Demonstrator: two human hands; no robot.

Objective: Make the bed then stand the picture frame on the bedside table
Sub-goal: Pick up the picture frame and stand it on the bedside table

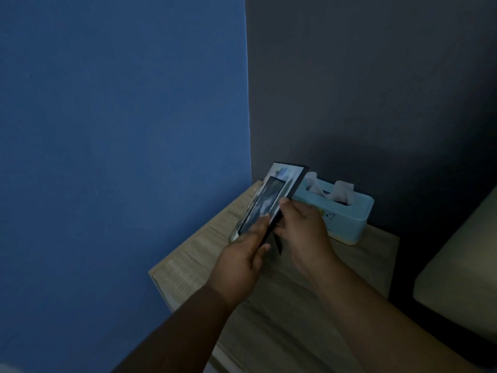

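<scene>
1. The picture frame is held tilted over the back left part of the bedside table, with its face turned up. Whether its lower edge touches the tabletop cannot be told, since it is covered by the hands.
2. The frame's lower end is gripped by the left hand, with the fingers curled under it and the thumb laid on the glass. The right edge is pinched by the right hand, thumb on the front and fingers behind.
3. A dark strip is seen hanging below the frame between the hands. It is judged to be the back prop, swung out.
4. The step in hand is judged to be the standing of the frame. The prop should be opened fully and the bottom edge set down flat first. The frame should then be leaned back until the prop bears, and the grip loosened only once no rocking is felt.
5. Room should be kept from the tissue box, which stands just beside the frame at the back of the table.
6. The tabletop is of pale wood grain and is set in a corner, with a blue wall to the left and a dark wall behind. Only an edge of the bed is seen at the right, so its making cannot be judged. The room is dimly lit.
</scene>
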